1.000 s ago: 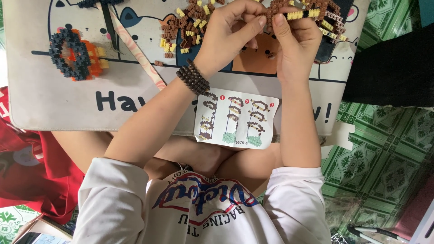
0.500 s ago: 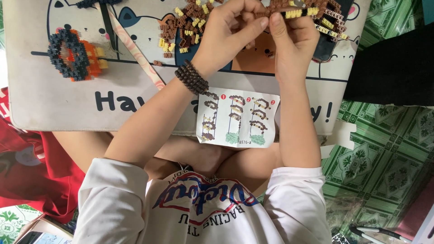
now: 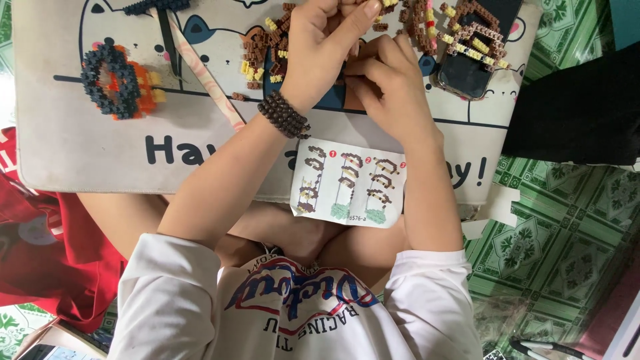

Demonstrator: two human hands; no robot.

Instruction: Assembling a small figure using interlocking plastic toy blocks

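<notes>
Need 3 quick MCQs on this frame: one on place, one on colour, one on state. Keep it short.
1. Where does the instruction sheet lie?
A. Under the phone
B. On the mat's near edge, between the forearms
C. On the green floor

2. What colour is the bead bracelet on the left wrist?
A. Dark brown
B. White
C. Green

3. How are the two hands placed?
A. Far apart at the mat's two ends
B. Flat on the sheet
C. Close together, touching, by the loose bricks

Key:
1 B: the instruction sheet overlaps the mat edge nearest the person, with one arm on each side.
2 A: the bracelet is made of dark brown beads.
3 C: the left hand and right hand meet beside the loose bricks.
</notes>
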